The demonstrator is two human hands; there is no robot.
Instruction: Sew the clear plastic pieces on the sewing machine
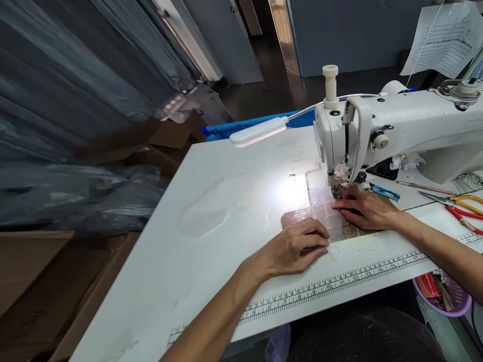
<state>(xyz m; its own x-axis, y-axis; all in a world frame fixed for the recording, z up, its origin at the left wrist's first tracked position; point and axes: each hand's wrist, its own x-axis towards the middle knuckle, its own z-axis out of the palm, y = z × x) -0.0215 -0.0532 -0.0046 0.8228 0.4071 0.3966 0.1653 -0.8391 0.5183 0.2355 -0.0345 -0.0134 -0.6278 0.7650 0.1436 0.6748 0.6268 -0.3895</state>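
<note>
A white sewing machine (407, 118) stands at the right of the white table. Sheer, pale pink fabric (326, 218) lies flat in front of its needle area. My left hand (302, 246) rests at the fabric's near left edge, fingers bent and pointing right; whether they pinch the fabric is hidden. My right hand (364, 208) lies on the fabric just right of the presser foot, its fingers spread and pointing left. A lit white lamp (260, 131) shines on the table left of the needle. A pink fabric flower (341, 172) is on the machine head.
Blue thread snips (385, 191), a thin brown tool (426, 188), yellow-handled scissors (453, 201) and red-handled scissors (462, 218) lie at the right. A printed ruler (320, 291) runs along the front edge. A purple basket (462, 309) hangs below; cardboard boxes (94, 296) stand left.
</note>
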